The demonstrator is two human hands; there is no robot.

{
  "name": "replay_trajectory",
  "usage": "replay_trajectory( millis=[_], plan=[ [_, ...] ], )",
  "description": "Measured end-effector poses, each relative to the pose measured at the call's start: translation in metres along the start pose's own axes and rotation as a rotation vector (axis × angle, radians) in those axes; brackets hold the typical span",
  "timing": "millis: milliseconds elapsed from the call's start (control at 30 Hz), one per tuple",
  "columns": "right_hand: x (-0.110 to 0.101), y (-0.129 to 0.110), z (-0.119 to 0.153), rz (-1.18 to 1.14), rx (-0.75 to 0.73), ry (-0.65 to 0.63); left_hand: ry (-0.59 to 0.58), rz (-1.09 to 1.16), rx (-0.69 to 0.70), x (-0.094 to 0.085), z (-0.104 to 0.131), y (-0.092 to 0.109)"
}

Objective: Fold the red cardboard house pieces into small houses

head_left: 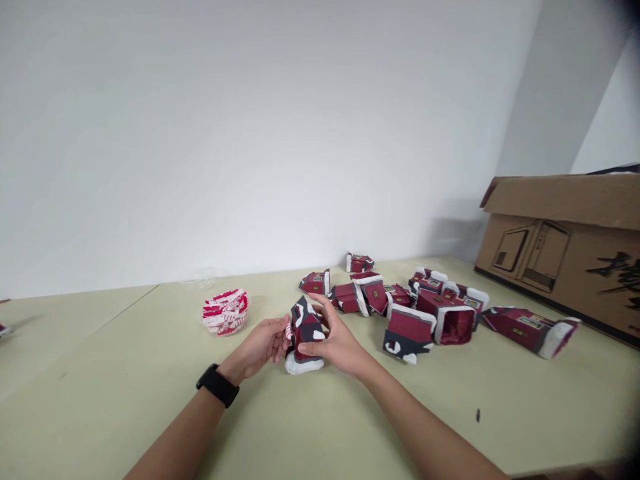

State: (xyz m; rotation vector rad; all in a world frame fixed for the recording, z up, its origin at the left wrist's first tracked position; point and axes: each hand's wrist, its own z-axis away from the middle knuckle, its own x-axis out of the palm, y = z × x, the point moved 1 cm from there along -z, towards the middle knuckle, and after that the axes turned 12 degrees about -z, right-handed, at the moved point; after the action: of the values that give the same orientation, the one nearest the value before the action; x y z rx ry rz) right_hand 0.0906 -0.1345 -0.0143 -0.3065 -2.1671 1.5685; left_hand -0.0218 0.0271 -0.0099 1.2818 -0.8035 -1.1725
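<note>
A small dark red house (307,333) with a dark roof and white snow-like edging stands upright on the table in front of me. My right hand (335,337) is wrapped round its right side, thumb across the front. At its left side, my left hand (263,343) pinches a small red-and-white striped piece (289,331), which is against or very close to the house wall. Left of the hands sits a clear round container (225,327) filled with similar red-and-white striped pieces.
Several more red houses lie to the right, among them an open-bottomed one (455,325) and a long one (530,329). A cardboard box (565,247) stands at the back right. A small dark bit (478,415) lies near the front right. The wall is behind.
</note>
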Motion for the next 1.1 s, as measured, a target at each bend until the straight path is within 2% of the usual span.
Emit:
replay_trajectory(
  millis=[533,700,933,1033,1100],
  plan=[
    [-0.0014,0.0036,-0.0014,0.043,-0.001,-0.020,-0.020,-0.060,0.026,0.0008,0.0001,-0.0005],
    [-0.0007,0.0030,-0.0009,0.033,-0.009,-0.031,-0.020,-0.182,0.021,-0.0004,0.0001,-0.0021],
    [-0.0010,0.0022,0.0005,0.045,-0.001,-0.035,-0.016,-0.098,0.008,0.0075,0.0032,0.0000],
    [-0.0015,0.0018,-0.0001,0.010,-0.012,-0.029,0.021,-0.188,0.005,0.0073,0.0025,-0.0001],
    [-0.0021,0.0015,-0.0008,-0.067,0.008,-0.016,0.092,-0.351,0.069,0.0028,0.0014,0.0019]
  ],
)
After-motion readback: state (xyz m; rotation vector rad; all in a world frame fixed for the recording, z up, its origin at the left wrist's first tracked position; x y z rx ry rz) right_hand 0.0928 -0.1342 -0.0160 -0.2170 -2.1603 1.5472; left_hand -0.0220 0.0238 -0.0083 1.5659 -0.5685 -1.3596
